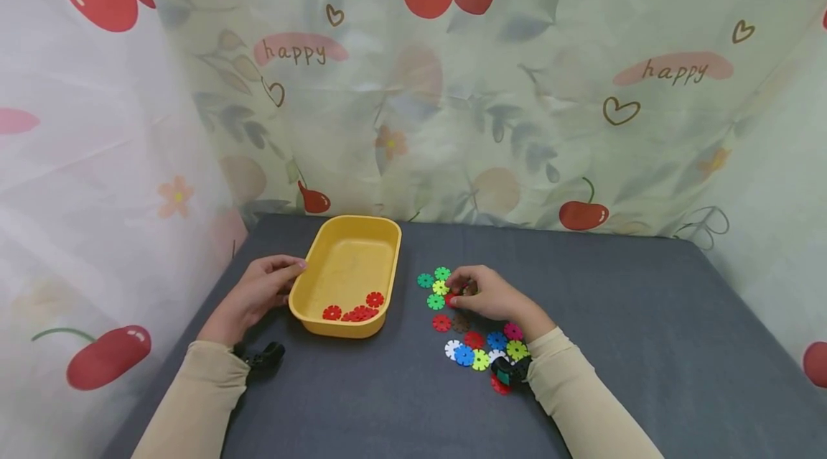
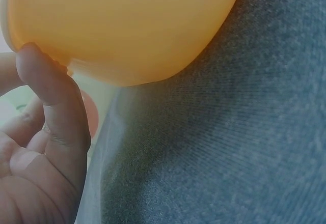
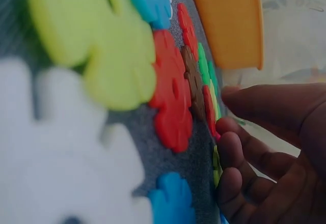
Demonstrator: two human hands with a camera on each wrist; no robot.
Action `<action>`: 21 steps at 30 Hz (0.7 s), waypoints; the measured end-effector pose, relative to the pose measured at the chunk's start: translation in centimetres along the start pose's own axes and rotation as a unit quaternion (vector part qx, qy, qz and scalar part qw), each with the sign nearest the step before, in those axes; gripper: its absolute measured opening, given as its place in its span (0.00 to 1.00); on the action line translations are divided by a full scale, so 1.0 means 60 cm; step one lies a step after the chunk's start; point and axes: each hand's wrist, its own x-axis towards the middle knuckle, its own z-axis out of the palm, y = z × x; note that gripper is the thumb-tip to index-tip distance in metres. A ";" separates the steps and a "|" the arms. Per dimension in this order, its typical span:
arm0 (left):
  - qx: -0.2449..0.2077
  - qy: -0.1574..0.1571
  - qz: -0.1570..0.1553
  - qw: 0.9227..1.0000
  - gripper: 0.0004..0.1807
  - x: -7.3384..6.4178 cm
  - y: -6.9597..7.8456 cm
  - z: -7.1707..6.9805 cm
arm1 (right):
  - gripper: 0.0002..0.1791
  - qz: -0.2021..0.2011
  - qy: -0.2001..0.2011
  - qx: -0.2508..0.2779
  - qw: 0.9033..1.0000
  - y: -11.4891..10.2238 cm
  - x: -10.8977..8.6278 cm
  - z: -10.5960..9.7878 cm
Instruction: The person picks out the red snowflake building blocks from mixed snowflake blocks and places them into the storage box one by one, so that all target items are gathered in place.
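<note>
A yellow plastic tray (image 1: 349, 229) stands on the table with several red notched discs (image 1: 360, 314) inside its near end. My left hand (image 1: 265, 290) is at the tray's left side. In the left wrist view its fingers pinch the tray's edge (image 2: 127, 66). To the right of the tray my right hand (image 1: 487, 294) hovers low over loose notched discs. Its thumb and index finger are apart beside a red disc (image 1: 451, 299). Green discs (image 1: 436, 302) and a yellow-green disc (image 1: 440, 287) lie just left of these fingertips.
Nearer the right wrist lie more discs: red (image 1: 442, 322), brown (image 1: 461, 322), blue (image 1: 464, 355), white (image 1: 453, 350) and pink (image 1: 513, 330). A dark grey cloth (image 1: 646, 344) covers the table. Printed curtains (image 1: 517, 157) hang behind and at both sides.
</note>
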 end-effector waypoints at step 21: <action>-0.008 0.002 -0.006 1.000 0.30 0.004 -0.004 -0.001 | 0.11 0.017 -0.018 -0.031 0.999 -0.005 -0.001 0.002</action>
